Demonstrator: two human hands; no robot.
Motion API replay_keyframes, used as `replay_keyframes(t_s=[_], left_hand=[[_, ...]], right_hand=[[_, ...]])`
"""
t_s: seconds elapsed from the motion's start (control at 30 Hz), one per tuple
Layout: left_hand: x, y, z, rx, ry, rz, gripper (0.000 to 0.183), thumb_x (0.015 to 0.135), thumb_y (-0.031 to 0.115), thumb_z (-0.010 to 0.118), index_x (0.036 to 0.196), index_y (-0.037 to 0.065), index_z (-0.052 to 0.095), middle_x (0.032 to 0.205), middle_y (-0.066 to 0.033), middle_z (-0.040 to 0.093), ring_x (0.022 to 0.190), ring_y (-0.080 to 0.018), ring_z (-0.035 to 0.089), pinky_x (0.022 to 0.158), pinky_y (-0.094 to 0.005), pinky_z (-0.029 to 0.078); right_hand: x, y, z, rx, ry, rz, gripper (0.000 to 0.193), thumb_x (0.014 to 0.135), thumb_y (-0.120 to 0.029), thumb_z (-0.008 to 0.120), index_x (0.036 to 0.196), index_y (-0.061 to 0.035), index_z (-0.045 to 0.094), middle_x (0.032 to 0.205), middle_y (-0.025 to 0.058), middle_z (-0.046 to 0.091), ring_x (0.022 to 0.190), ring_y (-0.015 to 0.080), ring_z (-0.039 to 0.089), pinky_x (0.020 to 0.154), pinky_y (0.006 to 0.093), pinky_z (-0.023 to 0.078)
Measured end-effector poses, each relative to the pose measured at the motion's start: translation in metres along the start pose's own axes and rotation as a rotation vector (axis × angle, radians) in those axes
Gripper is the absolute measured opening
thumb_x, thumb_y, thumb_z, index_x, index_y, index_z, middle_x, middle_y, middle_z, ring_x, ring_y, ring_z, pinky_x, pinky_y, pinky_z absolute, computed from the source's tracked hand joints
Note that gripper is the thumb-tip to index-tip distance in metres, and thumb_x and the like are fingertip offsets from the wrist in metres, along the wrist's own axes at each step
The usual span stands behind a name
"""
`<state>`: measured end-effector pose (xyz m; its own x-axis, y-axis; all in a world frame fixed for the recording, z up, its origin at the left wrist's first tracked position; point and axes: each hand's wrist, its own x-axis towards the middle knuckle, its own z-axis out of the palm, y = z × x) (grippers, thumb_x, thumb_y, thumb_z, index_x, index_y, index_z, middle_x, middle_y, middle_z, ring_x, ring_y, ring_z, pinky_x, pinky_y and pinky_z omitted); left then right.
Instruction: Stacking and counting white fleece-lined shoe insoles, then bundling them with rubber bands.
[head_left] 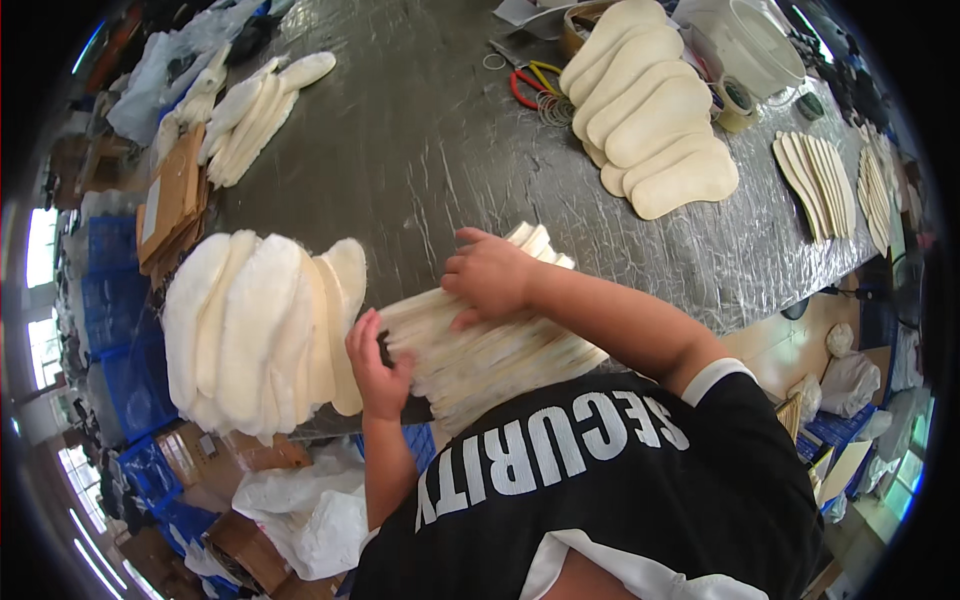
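Note:
A row of cream fleecy insoles [490, 360], packed on edge, lies on the table right in front of my body. It is slightly smeared by motion. My left hand [380, 368] is at the row's left end, fingers pointing up and thumb apart, with nothing visible between them. Across the far side of the same row reaches my right hand [492, 275], its fingers spread and bent over the insole edges. Just left of my left hand, a fanned pile of fluffy white insoles [260, 335] rests at the table edge.
The table [420, 140] has a shiny, wrinkled cover. Farther right lie overlapping flat insoles [655, 110], red- and yellow-handled scissors [535, 85], tape rolls [738, 105] and a translucent tub [745, 50]. More insoles [815, 185] lie at far right. Cardboard pieces [172, 200] and insoles [262, 120] sit far left.

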<state>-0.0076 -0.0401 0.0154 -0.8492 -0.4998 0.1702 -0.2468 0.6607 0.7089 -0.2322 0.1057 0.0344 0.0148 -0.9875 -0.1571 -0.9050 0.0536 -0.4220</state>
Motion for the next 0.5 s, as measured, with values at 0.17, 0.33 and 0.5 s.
replay_keyframes(t_s=[0.17, 0.33, 0.5], left_hand=[[-0.037, 0.063, -0.002, 0.183, -0.446, 0.358, 0.053, 0.082, 0.028, 0.067, 0.129, 0.010, 0.052, 0.136, -0.0137, 0.048, 0.129, -0.0297, 0.042, 0.108, -0.0521, 0.028], [-0.051, 0.071, 0.013, 0.406, -0.478, 0.527, 0.044, 0.082, 0.014, 0.057, 0.126, 0.010, 0.056, 0.137, -0.0123, 0.049, 0.132, -0.0275, 0.042, 0.110, -0.0556, 0.026], [-0.066, 0.067, 0.037, 0.566, -0.313, 0.609, 0.065, 0.066, 0.021, 0.072, 0.126, 0.009, 0.053, 0.140, -0.0141, 0.046, 0.132, -0.0283, 0.042, 0.109, -0.0573, 0.026]], right_hand=[[-0.007, -0.003, 0.006, 0.060, 0.097, 0.077, 0.045, 0.079, -0.050, 0.064, 0.096, -0.0091, 0.066, 0.098, 0.0102, 0.063, 0.100, 0.0288, 0.061, 0.080, 0.0404, 0.051], [-0.016, -0.001, 0.010, 0.068, 0.073, 0.173, 0.045, 0.082, -0.050, 0.062, 0.101, -0.0091, 0.066, 0.102, 0.0099, 0.064, 0.097, 0.0300, 0.062, 0.080, 0.0424, 0.050], [-0.022, -0.002, 0.002, 0.106, 0.028, 0.258, 0.046, 0.085, -0.054, 0.056, 0.108, -0.0142, 0.065, 0.107, 0.0082, 0.064, 0.103, 0.0277, 0.062, 0.084, 0.0411, 0.050]])
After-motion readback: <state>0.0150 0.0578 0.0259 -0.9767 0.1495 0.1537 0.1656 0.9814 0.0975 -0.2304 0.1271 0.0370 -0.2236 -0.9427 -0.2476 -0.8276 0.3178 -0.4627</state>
